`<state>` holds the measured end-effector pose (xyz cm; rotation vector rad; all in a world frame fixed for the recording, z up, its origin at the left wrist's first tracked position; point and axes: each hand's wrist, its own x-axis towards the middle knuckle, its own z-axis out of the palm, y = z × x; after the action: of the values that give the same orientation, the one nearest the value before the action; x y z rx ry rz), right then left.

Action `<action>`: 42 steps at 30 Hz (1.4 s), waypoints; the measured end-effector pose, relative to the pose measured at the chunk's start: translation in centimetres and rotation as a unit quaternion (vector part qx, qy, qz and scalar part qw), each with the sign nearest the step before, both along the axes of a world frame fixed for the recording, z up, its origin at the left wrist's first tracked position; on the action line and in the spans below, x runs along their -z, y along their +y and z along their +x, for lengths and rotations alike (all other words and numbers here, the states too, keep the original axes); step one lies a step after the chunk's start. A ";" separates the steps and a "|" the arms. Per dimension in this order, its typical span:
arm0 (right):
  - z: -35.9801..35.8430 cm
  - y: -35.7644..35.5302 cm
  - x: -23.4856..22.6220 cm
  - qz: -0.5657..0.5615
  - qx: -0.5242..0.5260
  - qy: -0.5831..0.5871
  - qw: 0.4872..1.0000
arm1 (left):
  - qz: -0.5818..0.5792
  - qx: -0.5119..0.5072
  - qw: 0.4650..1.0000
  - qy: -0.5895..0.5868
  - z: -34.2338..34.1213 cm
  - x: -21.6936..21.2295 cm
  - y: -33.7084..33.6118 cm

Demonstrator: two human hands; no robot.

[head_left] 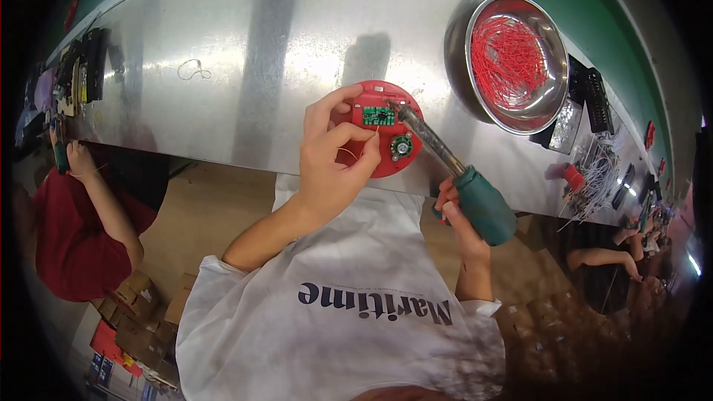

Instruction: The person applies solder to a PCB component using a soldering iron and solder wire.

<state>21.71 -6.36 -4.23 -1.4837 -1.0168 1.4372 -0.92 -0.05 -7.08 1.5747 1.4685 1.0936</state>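
A round red plastic housing [386,165] lies near the metal table's front edge. It carries a small green circuit board [377,116] and a round speaker-like part [402,147] with a metal centre. My left hand [330,152] pinches a thin yellow-orange wire [377,131] between thumb and forefinger beside the board, while its other fingers rest on the housing's left rim. In my right hand [462,224] is a soldering iron [484,204] with a thick green handle. Its metal barrel slants up and left, the tip at the board's right side; whether it touches is unclear.
A steel bowl [555,115] full of red wires [509,59] stands to the right. Beyond it lie black trays [594,100] and a bundle of pale wires [594,182]. A wire loop [194,70] lies on the left. Other people sit on both sides.
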 end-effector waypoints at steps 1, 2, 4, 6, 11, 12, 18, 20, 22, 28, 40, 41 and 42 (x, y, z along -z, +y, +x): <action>0.3 0.0 0.0 -0.002 0.001 -0.001 1.000 | -0.002 0.001 1.000 -0.001 0.0 0.0 0.0; 0.6 -0.1 0.1 0.008 -0.022 -0.035 0.999 | -0.004 -0.001 1.000 -0.006 0.1 0.1 0.0; 0.7 -0.1 0.2 0.018 -0.047 -0.068 0.996 | -0.008 -0.004 1.000 -0.010 0.1 0.1 0.0; 0.7 -0.3 0.2 -0.013 -0.024 -0.061 0.998 | -0.012 -0.004 1.000 -0.011 0.2 0.0 0.1; 1.1 -0.3 0.2 -0.001 -0.034 -0.069 0.997 | -0.009 -0.004 1.000 -0.014 0.2 0.1 0.2; 1.2 -0.3 0.1 -0.012 -0.037 -0.068 0.997 | -0.009 -0.004 1.000 -0.016 0.2 0.1 0.2; 1.6 -0.6 0.4 -0.032 -0.049 -0.076 0.995 | -0.016 -0.006 1.000 -0.020 0.3 0.0 0.4; 1.5 -0.6 0.4 -0.024 -0.044 -0.081 0.995 | -0.018 -0.005 1.000 -0.022 0.3 -0.1 0.4; 1.4 -0.5 0.4 -0.016 -0.039 -0.086 0.995 | -0.019 -0.005 1.000 -0.023 0.3 0.0 0.4; 2.0 0.0 0.4 0.060 -0.111 -0.146 0.981 | -0.026 -0.005 0.999 -0.022 0.3 -0.1 0.4; 1.2 1.2 -0.7 0.204 -0.145 -0.184 0.950 | -0.030 -0.006 0.999 -0.026 0.3 0.2 0.4; 1.5 0.4 -0.2 0.124 -0.091 -0.131 0.979 | -0.031 -0.005 0.999 -0.021 0.2 0.2 0.4; 1.9 -0.3 0.0 0.042 -0.038 -0.076 0.996 | -0.034 -0.005 0.999 -0.016 0.2 0.1 0.4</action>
<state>23.59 -6.68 -4.27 -1.5255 -1.2230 1.3322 -0.68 0.33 -7.21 1.4981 1.4769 1.0596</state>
